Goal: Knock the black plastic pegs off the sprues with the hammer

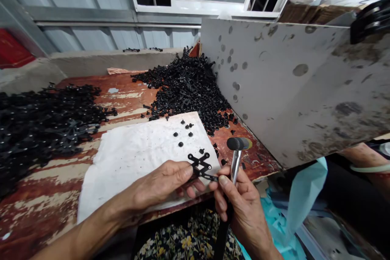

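Between thumb and fingers, my left hand [170,178] pinches a black scissor linkage [201,165] with small shiny rivets, held above the front edge of a white cloth [122,158]. My right hand [240,199] is closed around a small mallet [236,162] with a metal neck and a dark, yellow-ended head. Its thumb and forefinger also touch the linkage's right end; whether a small part is pinched there I cannot tell. Several small black studs [180,144] lie on the cloth just beyond the linkage.
A large heap of black parts [189,85] lies behind the cloth, and a pile of black linkages [45,126] at left, on a worn red-brown table [128,97]. A stained grey panel [274,77] stands at right. Another person's arm [365,158] shows at far right.
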Motion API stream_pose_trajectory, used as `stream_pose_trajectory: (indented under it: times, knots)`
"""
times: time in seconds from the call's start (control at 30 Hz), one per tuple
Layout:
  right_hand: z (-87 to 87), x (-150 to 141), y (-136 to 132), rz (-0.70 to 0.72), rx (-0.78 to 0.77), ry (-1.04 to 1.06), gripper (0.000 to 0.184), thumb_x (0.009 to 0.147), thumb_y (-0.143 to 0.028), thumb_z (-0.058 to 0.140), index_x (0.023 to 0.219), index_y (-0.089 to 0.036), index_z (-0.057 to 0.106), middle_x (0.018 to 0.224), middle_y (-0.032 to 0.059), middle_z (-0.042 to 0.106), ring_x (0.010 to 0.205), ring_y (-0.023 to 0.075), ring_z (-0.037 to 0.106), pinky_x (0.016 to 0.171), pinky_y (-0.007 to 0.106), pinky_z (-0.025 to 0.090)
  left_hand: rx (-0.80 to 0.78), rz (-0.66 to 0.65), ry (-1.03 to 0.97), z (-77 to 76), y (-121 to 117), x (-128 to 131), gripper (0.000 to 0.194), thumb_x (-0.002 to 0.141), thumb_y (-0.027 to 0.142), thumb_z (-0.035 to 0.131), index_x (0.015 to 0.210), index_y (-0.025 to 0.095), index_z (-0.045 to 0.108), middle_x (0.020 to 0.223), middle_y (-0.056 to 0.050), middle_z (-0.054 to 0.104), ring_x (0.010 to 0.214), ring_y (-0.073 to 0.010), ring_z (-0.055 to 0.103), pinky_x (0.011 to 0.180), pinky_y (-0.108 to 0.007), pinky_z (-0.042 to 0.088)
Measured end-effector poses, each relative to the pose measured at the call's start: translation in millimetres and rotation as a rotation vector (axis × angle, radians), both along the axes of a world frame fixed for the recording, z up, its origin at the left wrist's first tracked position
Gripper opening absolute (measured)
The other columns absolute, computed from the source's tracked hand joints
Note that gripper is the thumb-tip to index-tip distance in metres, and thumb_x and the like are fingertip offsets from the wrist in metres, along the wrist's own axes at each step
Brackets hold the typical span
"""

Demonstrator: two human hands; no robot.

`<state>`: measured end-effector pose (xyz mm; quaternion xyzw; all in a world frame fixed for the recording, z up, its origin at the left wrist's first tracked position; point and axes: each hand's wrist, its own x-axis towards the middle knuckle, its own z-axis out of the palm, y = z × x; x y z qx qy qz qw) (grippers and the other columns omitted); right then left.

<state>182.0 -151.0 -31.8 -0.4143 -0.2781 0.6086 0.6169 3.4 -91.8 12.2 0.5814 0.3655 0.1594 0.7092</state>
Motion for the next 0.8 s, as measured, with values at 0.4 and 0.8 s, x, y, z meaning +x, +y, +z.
stream_pose_trajectory:
  times: [0.4,0.8]
  knots:
    - [-1.3,-19.5,-10.7,0.212,-0.056,-0.038,0.043,0.073,-0.053,0.078,0.084,-0.02,0.053,0.064,-0.0022,0.065,0.037,0.0022,0.038,0.031,0.011,0.03,0.04,0.37,-0.008,12.7,-12.3,1.9,0.049,0.073,0.061,0.07,0.081,0.012,0.067,0.073,-0.004,0.067,0.061,-0.0102,0.055,0.059,-0.021,0.043]
    - [-15.2,23.6,-0.7,-0.042,-0.075,-0.143,0.037,0.072,-0.045,0.08,0.095,-0.021,0.064,0.075,-0.0003,0.063,0.041,0.0037,0.04,0.029,0.013,0.033,0.006,0.36,0.184,-4.8,53.5,-28.5,0.037,0.067,0.044,0.075,0.06,0.011,0.059,0.052,0.0,0.055,0.034,-0.001,0.031,0.034,-0.017,0.014]
